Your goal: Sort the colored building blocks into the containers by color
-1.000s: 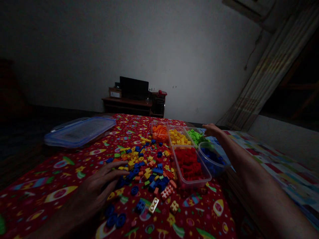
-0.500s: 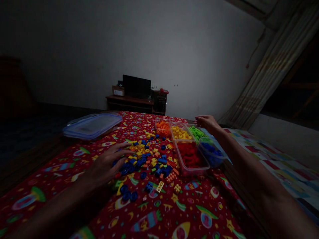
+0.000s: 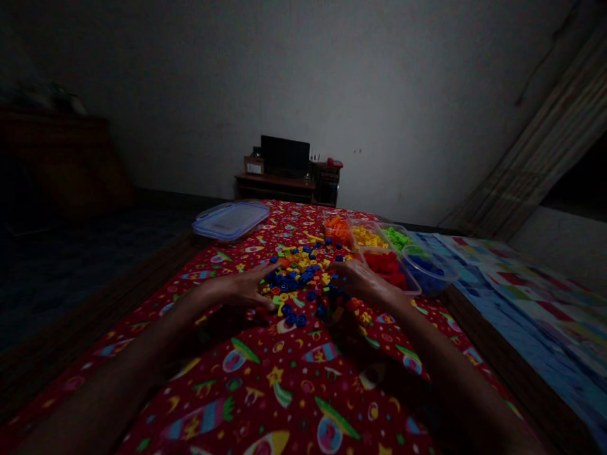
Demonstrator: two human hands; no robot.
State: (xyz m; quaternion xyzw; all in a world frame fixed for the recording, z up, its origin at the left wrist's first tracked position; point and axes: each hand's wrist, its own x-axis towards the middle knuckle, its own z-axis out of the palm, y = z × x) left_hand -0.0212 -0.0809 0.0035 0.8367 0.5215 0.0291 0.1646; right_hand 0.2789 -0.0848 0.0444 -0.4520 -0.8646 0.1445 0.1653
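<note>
My left hand (image 3: 247,287) is at the left side of a loose pile of toy building bricks (image 3: 303,272), its thumb and fingers spread apart around the pile's edge. No brick shows in its grasp. My right hand (image 3: 358,278) reaches over the pile's right side, fingers bent down toward the bricks and apparently apart; its fingertips are dim and partly hidden. Blue, yellow, orange and green pieces make up the pile. Several dark blue wheels (image 3: 293,317) lie at its near edge. Just beyond my right hand stands a clear box of red bricks (image 3: 386,268).
Behind the red box stand containers of orange bricks (image 3: 337,230), yellow bricks (image 3: 368,237) and green bricks (image 3: 397,237). A round tub of blue bricks (image 3: 427,268) sits at the right. Clear lids with blue rims (image 3: 231,221) lie far left on the red patterned cloth (image 3: 294,379).
My right hand has come back from above the green container to the pile. My left hand stays at the pile's left, thumb and fingers wider apart. The view has shifted left.
</note>
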